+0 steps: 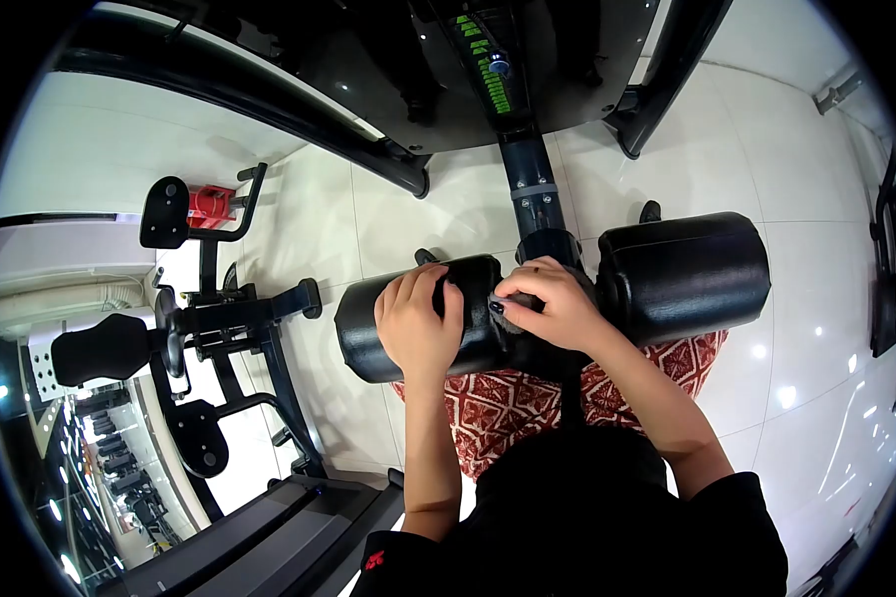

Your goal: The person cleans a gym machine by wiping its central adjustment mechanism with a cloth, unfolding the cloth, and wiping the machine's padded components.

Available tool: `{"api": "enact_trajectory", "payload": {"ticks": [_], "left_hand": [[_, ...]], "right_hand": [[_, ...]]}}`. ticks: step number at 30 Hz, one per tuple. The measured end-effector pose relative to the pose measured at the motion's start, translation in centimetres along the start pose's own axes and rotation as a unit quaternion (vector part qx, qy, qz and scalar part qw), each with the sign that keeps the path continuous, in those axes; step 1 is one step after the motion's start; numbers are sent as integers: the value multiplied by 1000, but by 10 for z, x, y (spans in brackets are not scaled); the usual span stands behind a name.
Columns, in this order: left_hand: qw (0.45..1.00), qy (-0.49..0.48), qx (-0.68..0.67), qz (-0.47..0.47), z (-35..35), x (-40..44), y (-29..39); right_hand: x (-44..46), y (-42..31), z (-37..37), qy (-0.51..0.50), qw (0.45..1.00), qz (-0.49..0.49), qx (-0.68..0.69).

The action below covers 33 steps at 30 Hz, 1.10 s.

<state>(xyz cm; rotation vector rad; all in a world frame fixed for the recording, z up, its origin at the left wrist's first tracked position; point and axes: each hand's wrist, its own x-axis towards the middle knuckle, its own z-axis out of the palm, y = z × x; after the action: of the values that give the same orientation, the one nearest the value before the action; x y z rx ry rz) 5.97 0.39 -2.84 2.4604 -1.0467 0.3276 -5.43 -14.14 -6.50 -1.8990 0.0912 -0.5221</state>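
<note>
My left hand (420, 320) rests on top of the left black padded roller (363, 333), its fingers lying over the padding and the thumb apart. My right hand (556, 306) is at the inner end of that roller, with thumb and index finger pinched together. A small grey edge, perhaps cloth, shows at the pinch; most of it is hidden under the hand. The right padded roller (685, 274) is untouched. Between the rollers, a dark metal post (533, 179) runs up to the machine. My legs, in red patterned fabric (493, 413), are under the rollers.
Ahead stands the machine's black panel with a green-marked weight scale (483, 70). Another exercise machine (239, 318) is at the left, with a treadmill (259, 537) below it. Thick frame legs (642, 114) reach the white tiled floor (806, 298). More equipment (886, 269) lines the right edge.
</note>
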Motion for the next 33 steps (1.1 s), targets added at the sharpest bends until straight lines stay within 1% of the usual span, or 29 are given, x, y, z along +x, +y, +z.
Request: {"api": "enact_trajectory", "payload": {"ticks": [4,9,12,16,18,19,21,22,24,25,27,28,30,33], "left_hand": [[1000,-4,-6,-4,0,0,-2],[1000,-3,-10,-3,-1,0,-2],[1000,-10,-6,-6,-2,1,-2],[1000,-9,-8,-7,-1,1,-2],[1000,-7,-7,-10,-2,1,-2],[1000,-6,-10,-7,-2,1,-1],[1000,-5,-12,-6,-1,1,-1],[1000,-1,-11,-3,-1,1,-2],[1000,3,-11,0,-1,0,-2],[1000,-7,-12,-5,-2,0,-2],[1000,-17,-13,-11,-2,1,-2],[1000,-20,-11,-12,-2,1,-3],[1000,-23,-10,-13,-2,1,-3],[1000,-22,-5,-10,-1,1,-3]], "right_hand": [[0,3,4,29,999,-11,-21],[2,-3,4,28,996,82,-19],[4,-2,7,60,994,87,-29],[5,-4,7,54,991,113,-40],[2,2,9,49,992,84,-86],[2,3,9,48,992,83,-85],[2,3,8,40,995,41,-81],[2,3,7,39,995,41,-81],[2,1,3,-3,997,37,-67],[1,2,2,-3,997,36,-67],[-2,5,-1,-71,994,25,-83],[-3,6,-1,-71,994,25,-83],[-3,6,-2,-54,998,-17,7],[-1,3,0,-30,999,-36,27]]}}
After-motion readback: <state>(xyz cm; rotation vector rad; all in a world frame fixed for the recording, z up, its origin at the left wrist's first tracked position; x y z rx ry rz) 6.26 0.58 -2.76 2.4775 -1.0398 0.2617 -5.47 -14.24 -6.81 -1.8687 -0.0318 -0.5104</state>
